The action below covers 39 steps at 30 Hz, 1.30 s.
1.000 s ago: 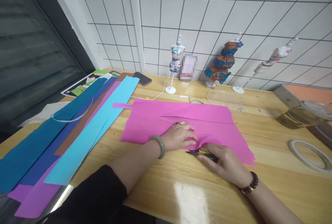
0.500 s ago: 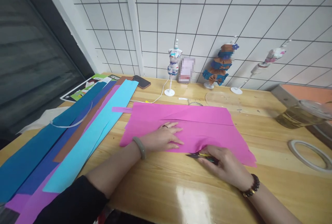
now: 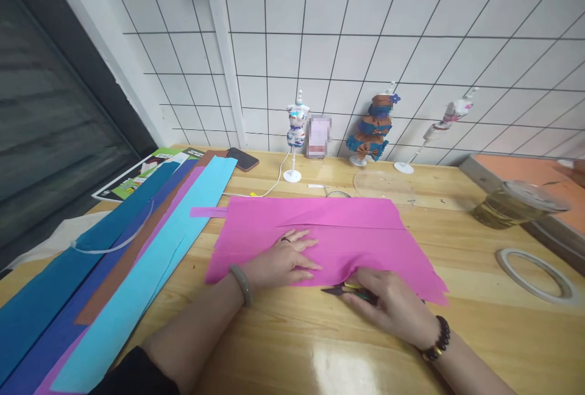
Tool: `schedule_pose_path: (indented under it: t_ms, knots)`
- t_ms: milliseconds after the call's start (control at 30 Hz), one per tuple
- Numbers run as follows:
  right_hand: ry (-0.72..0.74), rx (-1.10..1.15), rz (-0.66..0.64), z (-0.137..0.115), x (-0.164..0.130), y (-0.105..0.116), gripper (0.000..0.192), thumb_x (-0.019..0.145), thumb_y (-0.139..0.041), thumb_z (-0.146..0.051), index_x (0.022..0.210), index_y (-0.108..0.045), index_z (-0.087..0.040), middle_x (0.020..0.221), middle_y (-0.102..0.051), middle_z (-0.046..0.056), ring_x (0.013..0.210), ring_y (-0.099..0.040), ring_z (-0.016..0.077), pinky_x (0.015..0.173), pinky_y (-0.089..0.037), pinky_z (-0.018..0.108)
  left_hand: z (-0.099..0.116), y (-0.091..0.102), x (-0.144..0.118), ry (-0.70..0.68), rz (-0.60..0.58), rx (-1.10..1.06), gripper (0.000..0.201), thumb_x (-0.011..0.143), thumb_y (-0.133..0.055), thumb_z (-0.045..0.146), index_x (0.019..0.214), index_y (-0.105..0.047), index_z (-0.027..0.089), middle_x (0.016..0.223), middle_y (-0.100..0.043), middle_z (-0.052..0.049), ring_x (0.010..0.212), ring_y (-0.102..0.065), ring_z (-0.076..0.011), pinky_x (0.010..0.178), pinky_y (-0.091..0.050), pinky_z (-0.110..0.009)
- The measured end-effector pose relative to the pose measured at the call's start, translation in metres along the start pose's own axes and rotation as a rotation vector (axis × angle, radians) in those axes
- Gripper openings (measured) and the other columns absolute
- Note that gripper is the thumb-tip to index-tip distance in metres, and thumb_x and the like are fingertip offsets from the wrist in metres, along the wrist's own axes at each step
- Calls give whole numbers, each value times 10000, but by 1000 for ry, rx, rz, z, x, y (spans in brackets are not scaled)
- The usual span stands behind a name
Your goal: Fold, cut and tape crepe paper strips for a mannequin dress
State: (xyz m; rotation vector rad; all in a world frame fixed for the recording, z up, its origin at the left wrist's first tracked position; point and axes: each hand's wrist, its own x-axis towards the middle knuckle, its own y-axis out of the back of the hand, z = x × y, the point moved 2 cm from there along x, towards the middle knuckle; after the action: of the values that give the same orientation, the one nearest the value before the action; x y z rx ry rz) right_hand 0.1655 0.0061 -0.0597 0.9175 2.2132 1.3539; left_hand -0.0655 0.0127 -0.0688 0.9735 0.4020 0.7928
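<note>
Right hand (image 3: 388,309) closed around small scissors (image 3: 347,289), dark blades poking out past the fingers toward the left, tips at the near edge of the pink paper sheet (image 3: 329,242). How far apart the blades stand, too small to tell. Beaded bracelet (image 3: 437,339) on that wrist, just behind the grip.

Just left of the blades, left hand (image 3: 286,261) pressed flat on the pink sheet, fingers spread and pointing toward the scissors, holding nothing — only pinning the paper down. Pale green bangle (image 3: 241,277) on its wrist, a ring on one finger.

Pink sheet spread flat on the wooden table (image 3: 292,346), stretching beyond both hands toward the wall, a long fold or overlap line running across it, a narrow tab sticking out at its far left corner.

Farther left of the holding hand, long paper strips (image 3: 137,279) side by side — light blue, brown, dark blue, teal, pink — reaching from the near table edge toward the wall. Beyond them a phone (image 3: 242,159) and a printed booklet (image 3: 137,175).

Past the sheet's far edge, three small dress-form mannequins (image 3: 295,130) against the gridded wall. Well off to the right of the scissors, a roll of white tape (image 3: 532,267) lying flat, and beyond it a clear lidded cup of yellowish liquid (image 3: 512,203).
</note>
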Motion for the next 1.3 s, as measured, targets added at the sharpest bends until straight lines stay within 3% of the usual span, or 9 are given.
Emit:
schedule_pose_path:
  t_ms: [300, 600, 800, 1067, 1300]
  knots:
    - [26, -17, 27, -3, 3, -2, 240, 871, -456, -391, 802, -579, -197, 690, -599, 15, 601, -531, 129, 546, -347, 254, 1, 0, -1, -11, 6, 3, 306, 882, -461, 400, 1119, -629, 306, 1435, -342, -14, 1369, -136, -261, 1100, -158, -446]
    - [18, 17, 35, 2, 0, -2, 261, 884, -439, -395, 884, -612, -200, 785, -655, 47, 687, -588, 146, 625, -415, 268, -1, 0, 0, -6, 11, -2, 303, 869, -482, 410, 1111, -634, 309, 1426, -358, -19, 1365, -148, -268, 1096, -158, -454]
    - [29, 19, 42, 0, 0, -1, 266, 883, -439, -398, 900, -615, -198, 768, -649, 47, 648, -572, 142, 576, -405, 264, -2, -1, 0, -20, 27, -5, 306, 874, -470, 416, 1109, -635, 310, 1425, -360, -13, 1363, -158, -266, 1102, -149, -451]
    - [49, -10, 29, -7, 5, -3, 258, 882, -438, -390, 810, -577, -185, 715, -617, 30, 629, -558, 134, 573, -373, 262, 0, 1, -1, -9, 23, -14, 296, 879, -467, 404, 1110, -633, 321, 1432, -347, 1, 1366, -147, -263, 1103, -151, -441]
    - [59, 16, 34, -6, 6, -6, 258, 886, -440, -382, 882, -608, -186, 753, -638, 41, 666, -579, 138, 610, -399, 261, 0, 1, -1, -13, 20, -6, 309, 878, -464, 418, 1117, -629, 312, 1434, -344, -3, 1369, -139, -256, 1107, -137, -437]
